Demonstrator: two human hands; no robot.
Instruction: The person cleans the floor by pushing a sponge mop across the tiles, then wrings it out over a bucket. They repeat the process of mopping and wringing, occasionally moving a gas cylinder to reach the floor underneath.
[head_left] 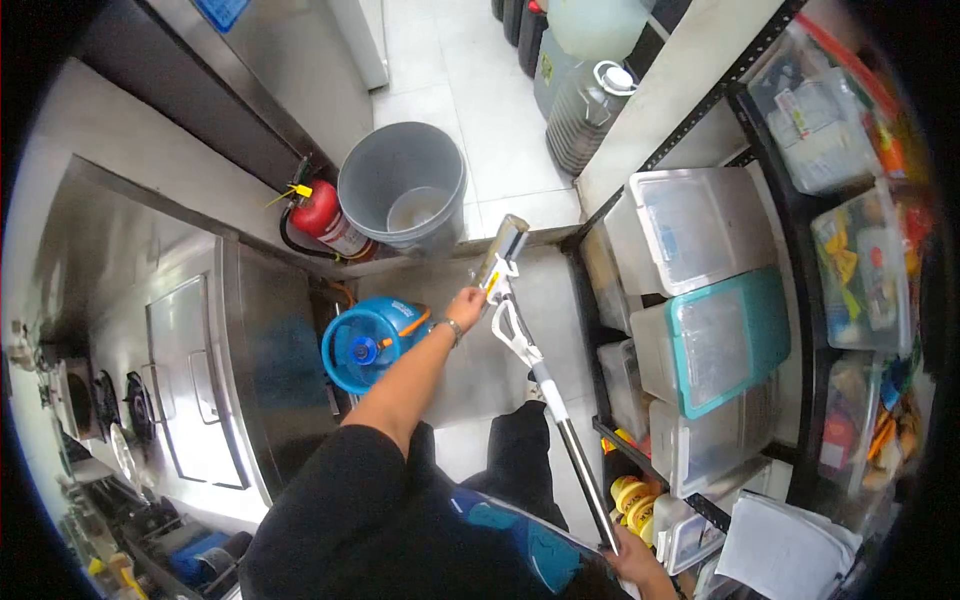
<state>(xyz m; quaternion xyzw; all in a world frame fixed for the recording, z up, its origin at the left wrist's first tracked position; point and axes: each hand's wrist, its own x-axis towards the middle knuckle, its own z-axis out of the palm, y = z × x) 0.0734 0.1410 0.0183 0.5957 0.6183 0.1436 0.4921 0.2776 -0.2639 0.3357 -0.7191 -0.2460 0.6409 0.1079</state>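
A sponge mop [557, 415] with a white and metal pole slants across the view, its head raised toward the far end. My left hand [466, 309], with a bracelet or watch at the wrist, has its fingers closed at the edge of the mop head [503, 250], by the white bracket. A white squeeze lever [513, 335] sits on the pole just below the head. Down at the lower right, my right hand [637, 562] wraps around the pole's near end. The mop head hangs over the floor, near a grey bucket [365, 190].
A red fire extinguisher [322, 215] and a blue gas cylinder [345, 352] stand on the left beside a steel counter [275, 340]. Shelves with plastic bins [705, 230] line the right. Large jugs [590, 115] stand beyond a raised floor edge [545, 236].
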